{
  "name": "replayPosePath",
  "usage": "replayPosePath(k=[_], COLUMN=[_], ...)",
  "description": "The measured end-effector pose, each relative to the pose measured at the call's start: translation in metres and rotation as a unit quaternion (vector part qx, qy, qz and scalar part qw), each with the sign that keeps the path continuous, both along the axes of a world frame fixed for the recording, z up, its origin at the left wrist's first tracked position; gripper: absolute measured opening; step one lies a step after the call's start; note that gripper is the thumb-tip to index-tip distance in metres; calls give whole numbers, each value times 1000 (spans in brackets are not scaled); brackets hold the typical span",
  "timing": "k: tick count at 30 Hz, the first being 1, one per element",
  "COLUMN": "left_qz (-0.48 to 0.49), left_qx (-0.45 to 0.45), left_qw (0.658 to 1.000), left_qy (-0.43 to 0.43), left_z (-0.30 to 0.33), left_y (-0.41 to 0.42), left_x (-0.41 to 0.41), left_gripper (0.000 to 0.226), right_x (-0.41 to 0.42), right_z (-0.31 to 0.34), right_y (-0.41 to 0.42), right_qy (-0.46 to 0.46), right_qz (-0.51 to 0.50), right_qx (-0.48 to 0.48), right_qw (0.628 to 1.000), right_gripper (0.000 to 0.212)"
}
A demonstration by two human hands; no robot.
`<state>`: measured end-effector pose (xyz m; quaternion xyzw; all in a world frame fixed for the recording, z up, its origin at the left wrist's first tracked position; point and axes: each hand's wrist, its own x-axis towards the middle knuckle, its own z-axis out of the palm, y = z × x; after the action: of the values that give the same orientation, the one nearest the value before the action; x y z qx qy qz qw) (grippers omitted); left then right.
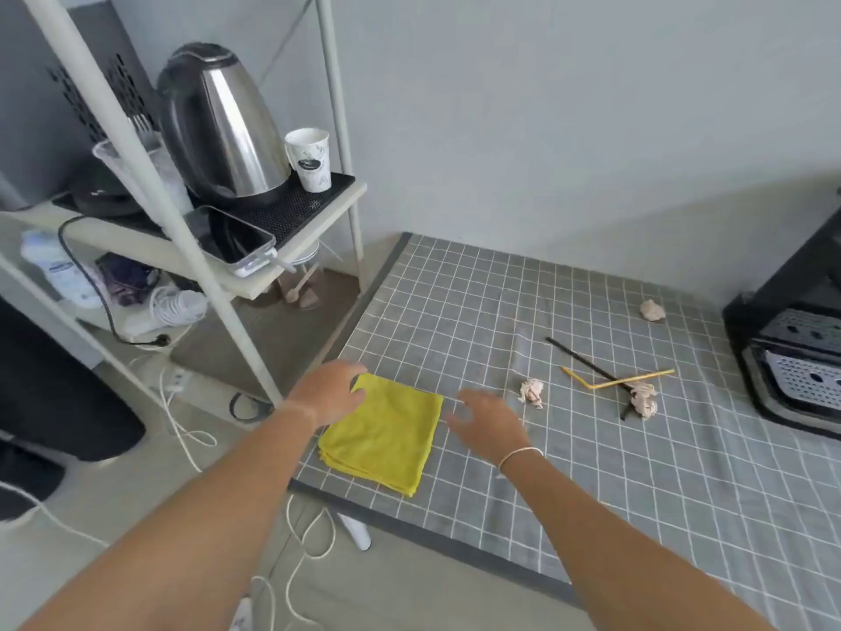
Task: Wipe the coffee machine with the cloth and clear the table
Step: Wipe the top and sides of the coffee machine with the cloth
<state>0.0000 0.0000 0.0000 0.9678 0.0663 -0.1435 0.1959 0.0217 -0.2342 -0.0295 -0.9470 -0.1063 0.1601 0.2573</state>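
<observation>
A folded yellow cloth (386, 434) lies near the front left corner of the table (637, 471), which wears a grey checked cover. My left hand (328, 390) rests at the cloth's far left corner, fingers curled over its edge. My right hand (486, 423) hovers open just right of the cloth, fingers spread. The black coffee machine (794, 352) stands at the right edge, partly cut off. Litter lies between: three crumpled paper balls (531, 392) (644, 399) (652, 310), a yellow bent straw (614, 381) and a black stirrer (587, 362).
A white shelf rack (291, 220) stands left of the table with a steel kettle (218, 125), a paper cup (310, 159) and a phone (232, 239). Cables trail over the floor below. A dark bin (54, 389) stands at far left.
</observation>
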Motion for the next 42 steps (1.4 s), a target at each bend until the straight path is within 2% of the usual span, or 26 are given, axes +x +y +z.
replayPosePath(k=[4, 8, 11, 16, 19, 22, 27, 33, 35, 37, 40, 42], left_qz=[-20, -78, -97, -84, -58, -33, -69, -91, -108, -135, -146, -148], left_qx=[27, 52, 79, 65, 1, -70, -107, -139, -165, -172, -183, -193], left_qw=[999, 996, 992, 994, 998, 997, 988, 961, 947, 935, 918, 909], left_qy=[22, 10, 0, -23, -22, -19, -82, -221, -255, -279, -320, -338], left_z=[-25, -42, -52, -48, -33, 0, 83, 198, 233, 263, 295, 311], left_y=[9, 0, -4, -2, 0, 2, -10, -50, -76, -105, -146, -176], left_x=[9, 23, 32, 41, 46, 53, 68, 97, 104, 110, 123, 132], left_gripper=[45, 46, 49, 28, 15, 13, 14, 10, 5, 15, 24, 16], right_x=[2, 17, 26, 30, 31, 35, 45, 59, 61, 61, 61, 61], right_z=[-24, -35, -42, -39, -28, 0, 76, 188, 221, 246, 262, 258], right_y=[16, 21, 22, 25, 23, 15, -4, -49, -73, -102, -151, -187], right_qy=[12, -15, -14, 10, 29, 36, 2, -116, -147, -173, -170, -139], right_qz=[6, 16, 20, 16, 5, 8, -5, -4, -22, -46, -74, -92], right_qx=[3, 1, 27, 53, 89, 125, 199, 226, 222, 210, 197, 184], right_qw=[1000, 1000, 999, 998, 996, 991, 980, 967, 963, 961, 963, 969], right_gripper=[39, 39, 30, 17, 9, 8, 29, 11, 10, 16, 19, 16])
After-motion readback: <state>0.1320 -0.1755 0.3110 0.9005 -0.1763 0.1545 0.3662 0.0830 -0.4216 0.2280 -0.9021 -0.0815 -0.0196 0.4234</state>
